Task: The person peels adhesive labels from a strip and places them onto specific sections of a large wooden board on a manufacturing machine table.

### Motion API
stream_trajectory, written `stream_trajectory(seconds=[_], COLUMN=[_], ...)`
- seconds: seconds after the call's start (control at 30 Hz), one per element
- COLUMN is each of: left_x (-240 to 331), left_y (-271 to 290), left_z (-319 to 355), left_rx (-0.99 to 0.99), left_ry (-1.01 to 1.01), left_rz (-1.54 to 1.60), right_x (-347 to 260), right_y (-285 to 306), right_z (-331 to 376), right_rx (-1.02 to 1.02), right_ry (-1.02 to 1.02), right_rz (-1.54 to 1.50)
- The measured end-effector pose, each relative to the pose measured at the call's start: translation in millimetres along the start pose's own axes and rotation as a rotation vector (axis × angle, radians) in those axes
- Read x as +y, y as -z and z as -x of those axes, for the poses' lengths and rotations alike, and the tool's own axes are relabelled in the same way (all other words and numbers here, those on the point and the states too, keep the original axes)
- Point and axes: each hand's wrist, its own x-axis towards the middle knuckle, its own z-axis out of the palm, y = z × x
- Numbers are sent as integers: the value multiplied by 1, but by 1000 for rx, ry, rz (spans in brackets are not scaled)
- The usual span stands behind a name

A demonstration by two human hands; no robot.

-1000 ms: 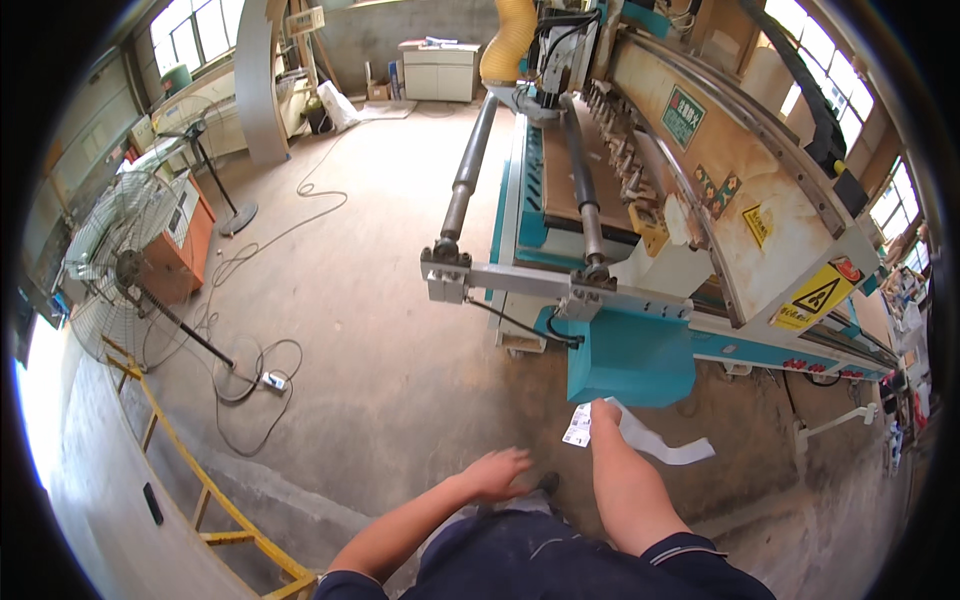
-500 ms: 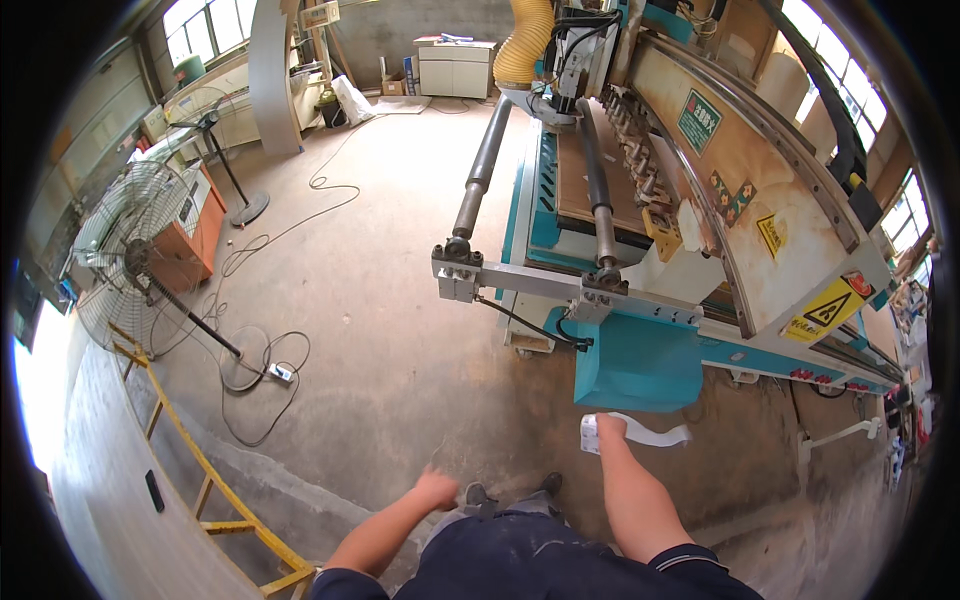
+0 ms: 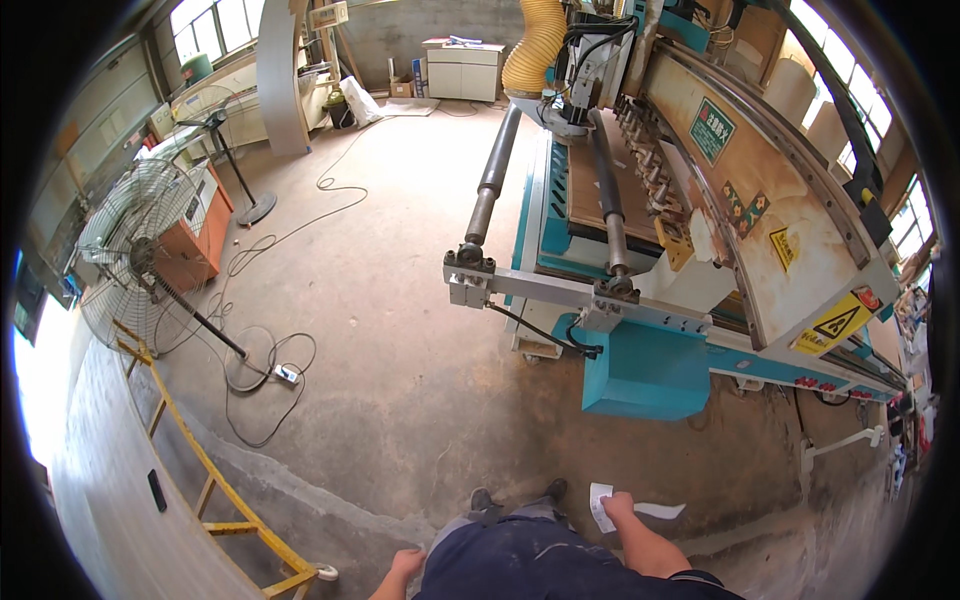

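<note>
My right hand point(image 3: 617, 508) is closed on a white paper strip point(image 3: 601, 508) that looks printed. One piece stands up on the left of my fingers, and a loose tail curls out to the right. This hand is low in front of my right side, over the bare floor. Near my left thigh hangs my left hand point(image 3: 407, 563), its fingers curled in; whether anything is inside them is hidden. Beyond my right hand stands a large machine with a teal box-shaped cover point(image 3: 645, 370) at its near end.
Two rollers, the left roller point(image 3: 492, 180) among them, slope up from the machine's metal bracket point(image 3: 540, 287). A fan point(image 3: 140, 250) stands at left, its cable point(image 3: 300, 385) looped on the floor. A yellow metal frame point(image 3: 205, 440) runs along the near left. A white cabinet point(image 3: 465, 75) is at the back.
My right hand has come down and closer to my body with the paper strip. My left hand has dropped back toward my side. The view has shifted slightly.
</note>
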Motion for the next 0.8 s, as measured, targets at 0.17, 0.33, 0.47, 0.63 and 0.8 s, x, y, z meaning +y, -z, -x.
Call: stream_trajectory(seconds=[0.17, 0.33, 0.47, 0.63, 0.8], left_x=[101, 181, 213, 158, 110], left_y=[20, 50, 60, 28, 10], left_z=[-10, -15, 12, 1, 30], left_rx=[-33, 50, 48, 32, -57], left_ry=[-181, -327, -356, -323, -199], left_rz=[-77, -45, -51, -147, -242], right_x=[-42, -82, -85, -30, 7], right_y=[7, 14, 16, -4, 11], right_z=[-12, 3, 36, 51, 64], right_rx=[113, 87, 28, -41, -2], right_ry=[136, 249, 244, 128, 46], right_rz=[-202, -312, -184, -152, -84])
